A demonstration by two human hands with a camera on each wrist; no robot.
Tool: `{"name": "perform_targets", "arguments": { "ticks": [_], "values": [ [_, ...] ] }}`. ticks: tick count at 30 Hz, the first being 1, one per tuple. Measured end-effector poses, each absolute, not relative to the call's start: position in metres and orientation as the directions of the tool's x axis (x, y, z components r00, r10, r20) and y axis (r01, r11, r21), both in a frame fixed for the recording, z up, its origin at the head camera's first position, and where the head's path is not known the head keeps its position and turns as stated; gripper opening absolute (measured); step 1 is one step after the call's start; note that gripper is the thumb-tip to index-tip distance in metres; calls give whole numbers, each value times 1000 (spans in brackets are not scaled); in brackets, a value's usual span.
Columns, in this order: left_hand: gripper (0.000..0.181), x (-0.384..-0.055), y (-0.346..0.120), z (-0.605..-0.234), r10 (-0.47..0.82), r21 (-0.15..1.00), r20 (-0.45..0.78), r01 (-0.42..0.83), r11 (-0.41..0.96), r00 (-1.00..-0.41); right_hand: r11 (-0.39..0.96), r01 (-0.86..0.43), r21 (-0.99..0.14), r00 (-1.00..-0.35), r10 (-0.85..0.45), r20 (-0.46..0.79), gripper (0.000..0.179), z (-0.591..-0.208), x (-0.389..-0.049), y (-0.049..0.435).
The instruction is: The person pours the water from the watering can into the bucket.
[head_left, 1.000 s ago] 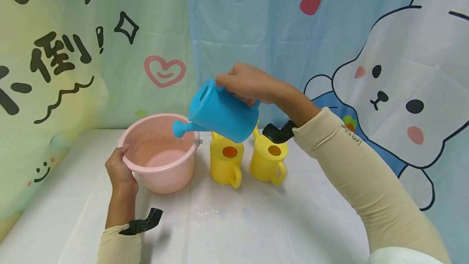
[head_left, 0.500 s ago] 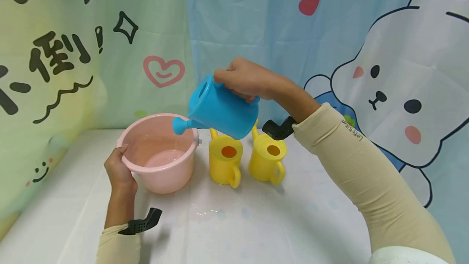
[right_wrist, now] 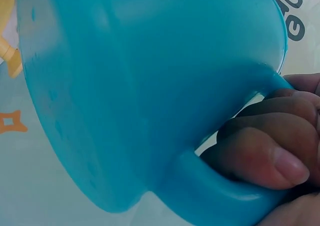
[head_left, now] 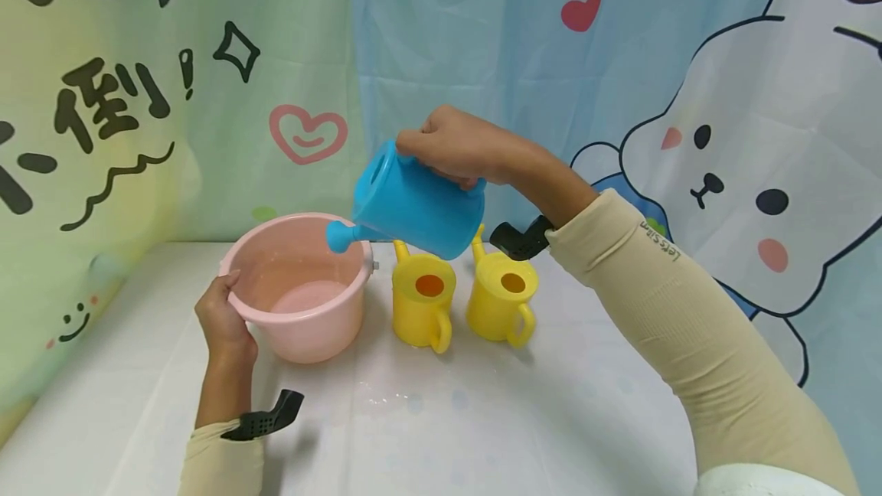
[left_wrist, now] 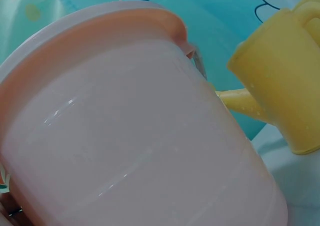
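Observation:
My right hand (head_left: 455,145) grips the handle of a blue watering can (head_left: 423,201), its fingers curled through the handle in the right wrist view. The can is tilted, with its spout head (head_left: 338,236) down over the right side of a pink bucket (head_left: 313,339). My left hand (head_left: 226,321) holds the bucket's left rim, thumb over the edge; its other fingers are mostly hidden. The bucket stands upright on the table. In the left wrist view the bucket's outer wall (left_wrist: 130,116) fills most of the picture.
Two yellow watering cans (head_left: 422,305) (head_left: 501,305) stand upright right of the bucket, handles toward me. Water drops (head_left: 386,396) lie on the white-covered table (head_left: 551,435). A printed curtain (head_left: 441,37) hangs behind.
My right hand and the blue watering can have risen slightly and shifted a little left. The thin stream of water seen earlier below the spout is no longer visible. The left hand stays on the rim.

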State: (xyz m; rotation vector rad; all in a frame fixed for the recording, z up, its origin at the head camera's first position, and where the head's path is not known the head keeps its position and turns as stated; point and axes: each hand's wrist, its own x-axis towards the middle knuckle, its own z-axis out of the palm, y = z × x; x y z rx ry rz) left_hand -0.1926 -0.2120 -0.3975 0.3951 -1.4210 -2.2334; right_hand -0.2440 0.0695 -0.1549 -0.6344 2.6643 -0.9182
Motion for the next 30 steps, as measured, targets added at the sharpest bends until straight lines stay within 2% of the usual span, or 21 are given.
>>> {"name": "perform_targets", "arguments": {
  "ticks": [30],
  "values": [
    [51,-192,-212,-398,-521,919,0,205,-336,-854,733,-314,-603,-872,-474,-124,45,-170,-249,64]
  ]
}}
